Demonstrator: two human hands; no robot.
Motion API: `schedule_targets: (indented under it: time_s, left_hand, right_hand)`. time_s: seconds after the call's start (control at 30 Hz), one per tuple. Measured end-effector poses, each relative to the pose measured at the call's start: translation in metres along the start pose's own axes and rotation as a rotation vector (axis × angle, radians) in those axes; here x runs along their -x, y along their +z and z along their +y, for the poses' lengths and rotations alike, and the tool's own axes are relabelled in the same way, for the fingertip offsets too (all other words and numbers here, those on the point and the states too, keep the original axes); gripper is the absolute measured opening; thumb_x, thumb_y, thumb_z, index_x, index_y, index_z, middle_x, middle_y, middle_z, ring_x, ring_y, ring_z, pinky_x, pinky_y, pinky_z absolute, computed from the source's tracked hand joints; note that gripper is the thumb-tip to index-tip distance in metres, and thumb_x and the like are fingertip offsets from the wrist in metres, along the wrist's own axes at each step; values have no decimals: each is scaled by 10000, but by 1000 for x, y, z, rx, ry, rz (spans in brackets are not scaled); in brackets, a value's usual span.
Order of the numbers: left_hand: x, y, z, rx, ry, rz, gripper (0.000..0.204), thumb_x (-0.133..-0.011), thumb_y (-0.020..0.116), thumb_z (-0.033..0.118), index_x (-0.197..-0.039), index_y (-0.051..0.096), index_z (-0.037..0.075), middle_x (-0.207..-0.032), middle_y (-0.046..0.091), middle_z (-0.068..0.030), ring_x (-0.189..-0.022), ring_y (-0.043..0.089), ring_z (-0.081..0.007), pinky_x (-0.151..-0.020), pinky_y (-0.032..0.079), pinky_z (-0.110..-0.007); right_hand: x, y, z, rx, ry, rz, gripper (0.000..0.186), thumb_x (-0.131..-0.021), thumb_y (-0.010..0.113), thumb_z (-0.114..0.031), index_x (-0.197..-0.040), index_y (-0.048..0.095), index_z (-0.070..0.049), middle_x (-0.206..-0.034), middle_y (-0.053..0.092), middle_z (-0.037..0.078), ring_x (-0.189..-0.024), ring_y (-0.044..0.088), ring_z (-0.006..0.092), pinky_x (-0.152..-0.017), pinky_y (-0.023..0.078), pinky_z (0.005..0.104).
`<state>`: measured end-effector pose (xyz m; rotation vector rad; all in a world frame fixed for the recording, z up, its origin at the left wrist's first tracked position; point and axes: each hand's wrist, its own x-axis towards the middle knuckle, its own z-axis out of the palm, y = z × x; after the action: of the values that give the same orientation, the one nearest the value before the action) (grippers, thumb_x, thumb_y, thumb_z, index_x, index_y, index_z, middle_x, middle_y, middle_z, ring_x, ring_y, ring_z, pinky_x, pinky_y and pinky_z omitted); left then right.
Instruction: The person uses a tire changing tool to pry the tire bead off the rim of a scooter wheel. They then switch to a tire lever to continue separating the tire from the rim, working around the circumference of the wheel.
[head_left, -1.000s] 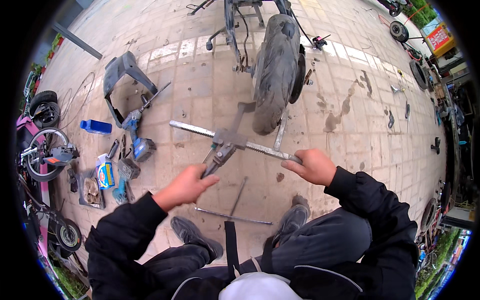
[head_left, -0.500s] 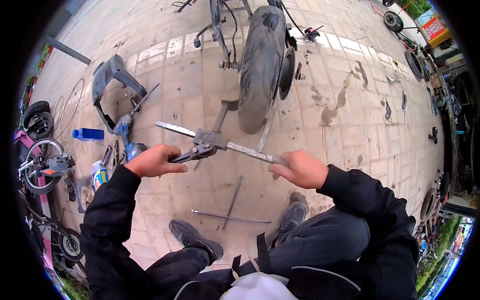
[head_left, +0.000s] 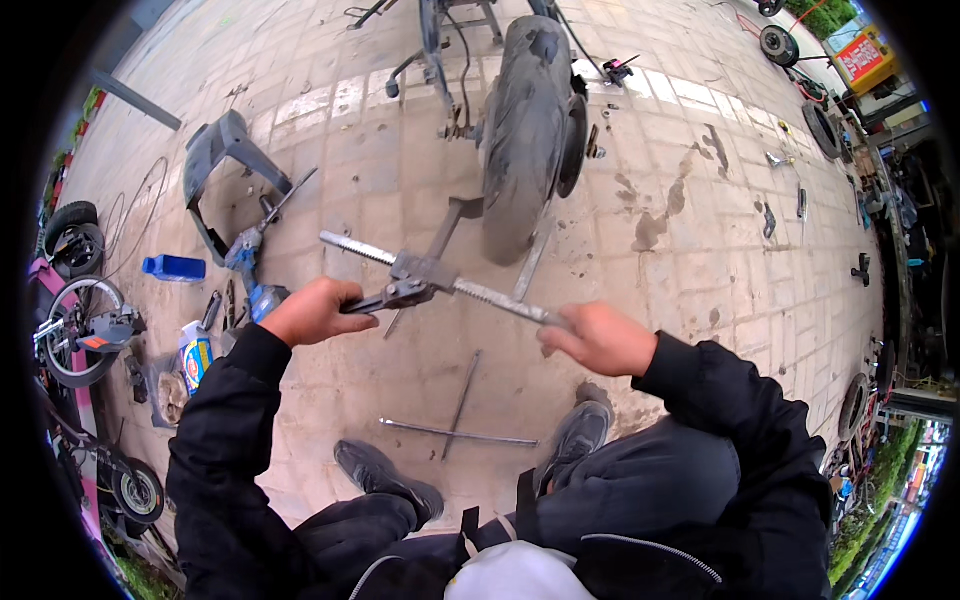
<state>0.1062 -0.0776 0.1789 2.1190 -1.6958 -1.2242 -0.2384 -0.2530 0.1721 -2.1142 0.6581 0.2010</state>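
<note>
My left hand is closed round the dark lever of a sliding clamp block on a toothed metal bar. My right hand grips the right end of that bar. Two flat arms, a dark one and a pale one, reach from the tool toward the rear tyre of a two-wheeler frame, one either side of its lower part. Crossed metal rods lie on the paving between my shoes.
At left lie a plastic body panel, power tool, blue bottle, packets and a bicycle-sized wheel on a pink vehicle. At right lie loose tyres, small tools and a cluttered workbench edge.
My left hand has moved up and leftward, swinging the lever from angled downward to nearer horizontal. My right hand has shifted slightly left in view, which has itself shifted a little.
</note>
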Motion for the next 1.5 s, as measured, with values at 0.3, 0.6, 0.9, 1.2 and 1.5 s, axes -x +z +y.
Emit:
schedule_targets:
  time_s: [0.3,0.6,0.9,1.2,1.5]
  left_hand:
    - [29,53,38,233,-150,106,382,-812,711,327,-764,594,-33,-648,546,-209,-598,542,-307,-601,432,-420]
    - [39,119,129,1358,-588,146,229,-947,572,259,-888,426,92,-585,361,29,-440,409,-103,-386,351,-276]
    - [13,0,8,286,-109,-267,399,-875,660,394,-803,582,9,-554,502,-60,-494,521,-136,-490,422,-336]
    - [32,47,33,-76,-16,151,395,-875,616,416,-811,587,28,-672,597,-235,-672,585,-445,-613,459,-510]
    - [34,53,22,-155,-38,254,434,-866,622,442,-747,591,26,-645,591,-215,-641,586,-419,-580,450,-494]
  right_hand:
    - [7,-10,-7,197,106,3,469,-917,569,-407,-719,618,15,-674,632,143,-610,587,344,-588,463,406]
    - [-8,-5,-4,197,-2,74,465,-886,622,-388,-674,558,21,-579,505,230,-565,501,429,-526,399,466]
    - [-7,-9,-11,133,-6,-22,384,-901,609,-351,-737,623,-4,-672,675,107,-616,634,312,-584,492,383]
    - [-6,-17,5,275,-1,-8,441,-871,651,-391,-706,552,6,-587,515,217,-585,522,416,-539,406,459]
    - [-6,0,1,289,-25,107,444,-895,599,-408,-708,572,-6,-572,540,189,-587,550,395,-540,425,467]
